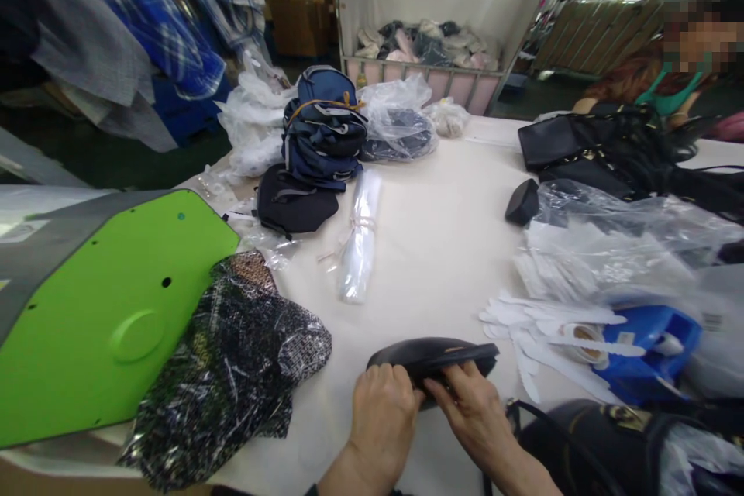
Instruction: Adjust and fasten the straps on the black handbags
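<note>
Black leather-like item [433,356]: at the near edge of the white table [435,248], in front of the person, flap or rim facing up. Left hand [380,418]: fist closed, fingers clamped on its near left edge. Right hand [480,415]: thumb and fingers together, gripping its near right side; the fingertips are partly hidden by the item.

Left of the hands: crinkled clear plastic over a black-and-white patterned item [232,364], lying beside a bright green panel [116,310]. Beyond the hands: a tied roll of clear plastic [360,248]; next to it, a dark pouch [296,201] and a stack of navy backpacks [322,128].

Right side: white paper strips [540,333] fanned out, some overlapping a blue container [651,353]; a dark bag [593,442] nearer the person. Farther off, black handbags [604,147] in a heap, with another person [668,85] behind them. Background: a wheeled-type bin [435,8] holding mixed bundles.
</note>
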Available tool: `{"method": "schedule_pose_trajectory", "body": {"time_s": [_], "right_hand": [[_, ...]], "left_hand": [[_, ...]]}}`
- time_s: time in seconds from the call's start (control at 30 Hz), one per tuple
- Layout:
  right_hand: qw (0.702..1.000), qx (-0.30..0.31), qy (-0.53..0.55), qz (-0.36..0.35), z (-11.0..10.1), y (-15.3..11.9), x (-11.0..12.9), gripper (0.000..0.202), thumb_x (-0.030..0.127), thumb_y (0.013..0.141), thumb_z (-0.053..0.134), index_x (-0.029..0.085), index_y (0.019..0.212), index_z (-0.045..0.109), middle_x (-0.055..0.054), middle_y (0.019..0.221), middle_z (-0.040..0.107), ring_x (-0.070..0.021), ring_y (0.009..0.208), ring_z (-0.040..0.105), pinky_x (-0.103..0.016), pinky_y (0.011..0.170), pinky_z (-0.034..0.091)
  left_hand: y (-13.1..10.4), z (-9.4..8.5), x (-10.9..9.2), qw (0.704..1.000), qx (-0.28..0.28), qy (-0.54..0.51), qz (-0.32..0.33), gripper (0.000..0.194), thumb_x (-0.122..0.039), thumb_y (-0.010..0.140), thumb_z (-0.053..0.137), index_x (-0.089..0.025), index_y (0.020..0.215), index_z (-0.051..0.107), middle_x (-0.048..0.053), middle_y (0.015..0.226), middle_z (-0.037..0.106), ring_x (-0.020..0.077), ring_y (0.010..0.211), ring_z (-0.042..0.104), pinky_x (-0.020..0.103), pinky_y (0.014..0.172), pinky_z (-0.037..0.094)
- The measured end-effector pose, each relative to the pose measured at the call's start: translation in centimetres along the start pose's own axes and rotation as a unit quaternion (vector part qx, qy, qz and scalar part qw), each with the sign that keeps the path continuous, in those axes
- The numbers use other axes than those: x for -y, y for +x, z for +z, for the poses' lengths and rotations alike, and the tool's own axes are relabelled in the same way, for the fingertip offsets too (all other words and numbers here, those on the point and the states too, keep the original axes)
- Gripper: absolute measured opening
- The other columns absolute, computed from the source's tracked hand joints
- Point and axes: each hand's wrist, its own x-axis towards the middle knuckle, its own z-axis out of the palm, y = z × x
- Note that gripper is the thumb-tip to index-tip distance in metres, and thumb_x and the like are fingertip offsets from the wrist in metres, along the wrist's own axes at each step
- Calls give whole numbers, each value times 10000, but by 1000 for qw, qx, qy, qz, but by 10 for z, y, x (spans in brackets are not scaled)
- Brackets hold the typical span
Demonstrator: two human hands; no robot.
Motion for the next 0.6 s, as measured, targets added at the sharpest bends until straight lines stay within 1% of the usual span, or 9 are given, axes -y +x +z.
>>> {"method": "schedule_pose_trajectory", "body": {"time_s": [0.07,0.13,0.27,0.37,0.47,0.53,0.6], "right_hand": [[1000,-2,-7,-7,-1,0,-1,144,244,849,475,212,915,600,-65,824,625,-211,720,645,-322,617,556],[1000,-2,-13,-12,-1,1,-2,137,256,850,478,206,908,591,-82,854,639,-229,755,655,-343,634,566],[999,-6,-14,-28,-1,0,-3,146,257,849,487,203,942,585,-95,899,647,-250,847,653,-375,708,572],[999,-17,-24,-45,-1,-1,-1,190,252,854,474,198,1002,580,-106,929,639,-244,853,651,-372,709,577],[998,-10,-42,-55,-2,-3,1,200,260,853,479,178,1006,577,-132,1002,628,-244,870,653,-359,702,584],[996,-8,-56,-69,-2,-3,2,209,265,857,478,166,1014,574,-143,1033,628,-248,901,651,-357,721,584],[994,-10,-69,-88,-2,-3,2,237,257,871,462,159,1059,565,-140,1018,643,-245,921,652,-353,746,581]], "left_hand": [[1,-1,-1,1000,10,22,11,121,-104,645,702,-139,654,586,67,597,621,262,572,604,369,515,493],[-1,-1,-1,999,8,41,27,128,-43,642,656,-142,651,576,66,595,608,256,562,587,360,507,479],[-10,0,-1,996,-7,66,57,157,-15,700,532,-163,651,538,60,589,572,240,552,556,340,506,450],[-14,-1,0,995,-19,74,66,221,33,679,450,-172,638,519,57,580,563,234,542,552,333,502,441],[-13,-5,1,998,-27,24,46,194,7,661,475,-176,618,519,56,573,580,237,538,569,343,502,453],[-12,-8,2,999,-26,-21,20,158,-34,680,502,-180,623,523,48,583,595,236,552,586,348,518,463],[-10,-8,4,999,-28,-38,-7,147,-67,719,510,-185,631,525,38,588,605,233,568,598,348,534,463]]}}
